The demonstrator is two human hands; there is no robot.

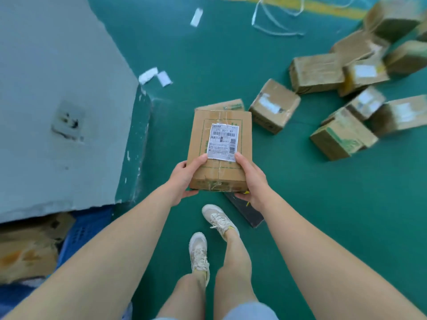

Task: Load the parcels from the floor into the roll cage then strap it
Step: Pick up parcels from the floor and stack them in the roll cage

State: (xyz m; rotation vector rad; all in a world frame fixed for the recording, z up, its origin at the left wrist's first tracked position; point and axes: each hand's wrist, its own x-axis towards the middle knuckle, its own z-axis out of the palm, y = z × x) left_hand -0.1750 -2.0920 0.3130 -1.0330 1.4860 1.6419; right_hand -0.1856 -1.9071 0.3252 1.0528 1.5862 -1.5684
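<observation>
**Step in hand:** loading, carry phase. The person holds one parcel (219, 174) clear of the green floor (323, 227), label side up, above their feet. The left hand (183, 179) grasps its near left corner, thumb on top and fingers curled beneath. The right hand (251, 179) grasps the near right corner the same way. Neither hand is free.

**Surroundings:** the other parcels (275, 105) lie scattered on the floor ahead and to the right, several touching. Loose white strapping (277, 21) lies farther off. The roll cage cannot be identified with certainty. A blue structure (85, 229) sits at lower left, beside a grey slab (57, 112).

**Next move, as judged:** turn to the cage, set the parcel flat, release both hands, then fetch another. Strapping comes last.
</observation>
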